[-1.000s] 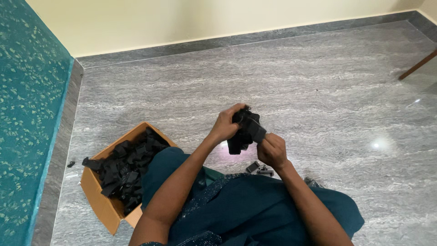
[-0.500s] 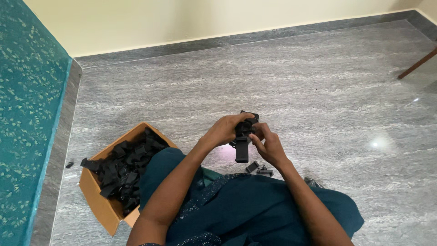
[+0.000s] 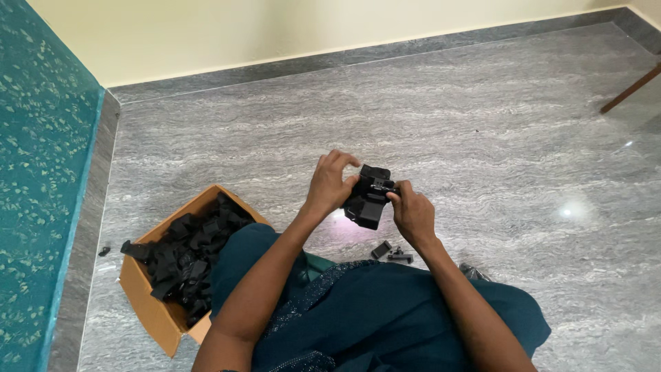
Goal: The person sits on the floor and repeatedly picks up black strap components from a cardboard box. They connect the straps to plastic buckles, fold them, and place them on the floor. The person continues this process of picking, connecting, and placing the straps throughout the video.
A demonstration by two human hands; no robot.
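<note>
Head view, hands: the left hand [image 3: 330,184] is gripping the black plastic part [image 3: 367,196] from its left side, fingers arched over the top edge; the right hand [image 3: 412,213] is pinching the part's right edge, thumb and fingertips closed on a small fitting there.
Head view, part: it is hanging above the grey stone floor [image 3: 482,138], in front of the lap, well clear of the box.
Head view, change: half a second ago the part was standing upright and narrow between the hands; now it is turning broadside, and the right hand is sitting lower; the work appears to be moving on to the part's edge.
Head view, surroundings: a cardboard box [image 3: 148,306] of like black pieces [image 3: 189,251] is lying by the left knee; two small loose black pieces [image 3: 391,252] are resting on the floor under the right wrist.
</note>
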